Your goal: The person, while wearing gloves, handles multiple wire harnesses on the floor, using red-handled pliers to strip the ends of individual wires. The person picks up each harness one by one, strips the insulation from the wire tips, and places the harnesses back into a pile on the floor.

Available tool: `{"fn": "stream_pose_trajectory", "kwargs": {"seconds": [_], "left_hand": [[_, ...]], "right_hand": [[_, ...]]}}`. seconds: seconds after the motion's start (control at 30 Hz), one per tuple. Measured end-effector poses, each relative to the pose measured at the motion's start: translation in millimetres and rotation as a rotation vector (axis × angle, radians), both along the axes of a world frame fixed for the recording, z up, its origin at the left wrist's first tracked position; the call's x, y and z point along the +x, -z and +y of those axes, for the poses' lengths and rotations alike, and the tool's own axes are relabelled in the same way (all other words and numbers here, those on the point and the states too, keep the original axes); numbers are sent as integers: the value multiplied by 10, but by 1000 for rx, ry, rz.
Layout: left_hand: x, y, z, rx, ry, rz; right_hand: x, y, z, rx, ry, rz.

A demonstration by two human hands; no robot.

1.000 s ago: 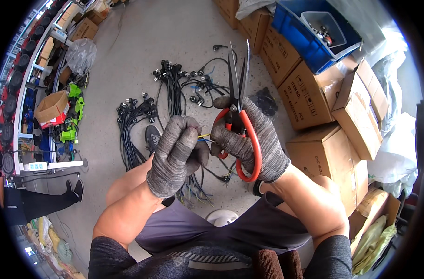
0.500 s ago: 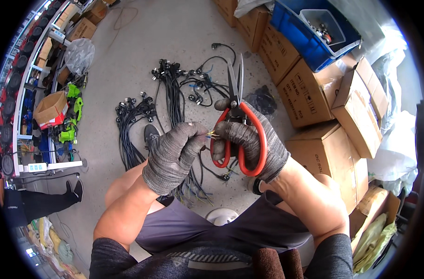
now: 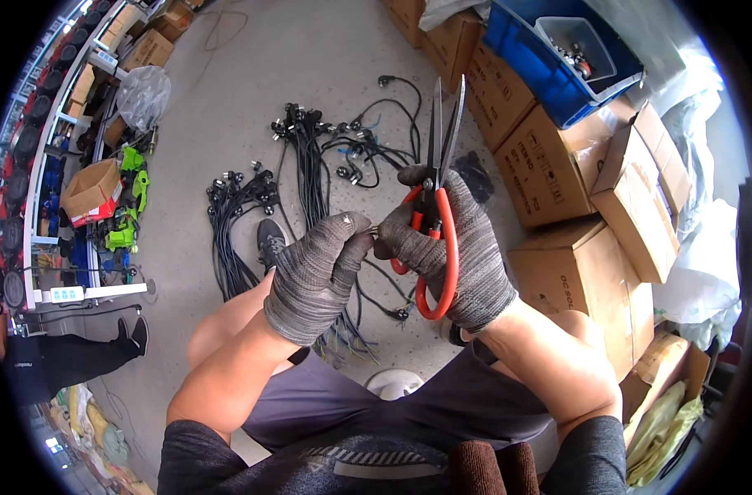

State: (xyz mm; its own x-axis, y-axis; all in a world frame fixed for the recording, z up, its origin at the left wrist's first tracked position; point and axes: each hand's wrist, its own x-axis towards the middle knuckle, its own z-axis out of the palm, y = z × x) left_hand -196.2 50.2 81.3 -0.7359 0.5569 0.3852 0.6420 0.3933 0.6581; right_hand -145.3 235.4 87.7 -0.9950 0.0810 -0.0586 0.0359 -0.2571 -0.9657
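Note:
My left hand [image 3: 320, 268], in a grey knitted glove, pinches the thin stripped end of a cable [image 3: 373, 232] between thumb and fingers. My right hand [image 3: 467, 260], gloved alike, has a pair of red-handled scissors [image 3: 448, 256] in its palm; the blades point away from me, slightly apart. Its thumb and forefinger meet the same wire ends at my left fingertips. Most of that cable is hidden behind my hands. On the floor beyond lie bundles of black power cords [image 3: 308, 169] with plugs, and another bundle [image 3: 227, 223] to the left.
Cardboard boxes [image 3: 549, 157] are stacked along the right, with a blue crate [image 3: 541, 62] on top holding a clear tub of small parts. Shelving [image 3: 42, 165] runs down the left, near green tool-like parts [image 3: 127, 202]. Another person's legs [image 3: 87, 359] show at the left.
The scissors have turned in my right hand, their blades tilting to the right. Both hands have closed tighter around the wire ends, so the coloured strands show less.

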Motion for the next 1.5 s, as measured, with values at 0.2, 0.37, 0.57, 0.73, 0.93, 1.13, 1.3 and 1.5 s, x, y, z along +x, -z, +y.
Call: {"fn": "stream_pose_trajectory", "kwargs": {"seconds": [0.2,0.37,0.57,0.73,0.93,1.13,1.3,1.5], "left_hand": [[-36,-7,10,-80,84,132],[-6,-29,29,-56,25,36],[-2,-69,-9,-19,47,-89],[16,-86,-10,33,58,-246],[11,-36,-53,183,100,-476],[-14,-39,-56,348,20,-726],[-28,-84,-91,292,43,-866],[-19,-55,-88,293,46,-893]], "right_hand": [[-23,-119,23,-282,52,-277],[-11,-109,38,-253,10,-243],[-43,-75,47,-312,-20,-245],[-63,-94,115,-277,-117,-258],[-70,-52,117,-243,-152,-225],[-9,0,62,-236,-123,-242],[-33,15,61,-56,-49,-40],[-26,-37,65,-42,-153,-18]]}}
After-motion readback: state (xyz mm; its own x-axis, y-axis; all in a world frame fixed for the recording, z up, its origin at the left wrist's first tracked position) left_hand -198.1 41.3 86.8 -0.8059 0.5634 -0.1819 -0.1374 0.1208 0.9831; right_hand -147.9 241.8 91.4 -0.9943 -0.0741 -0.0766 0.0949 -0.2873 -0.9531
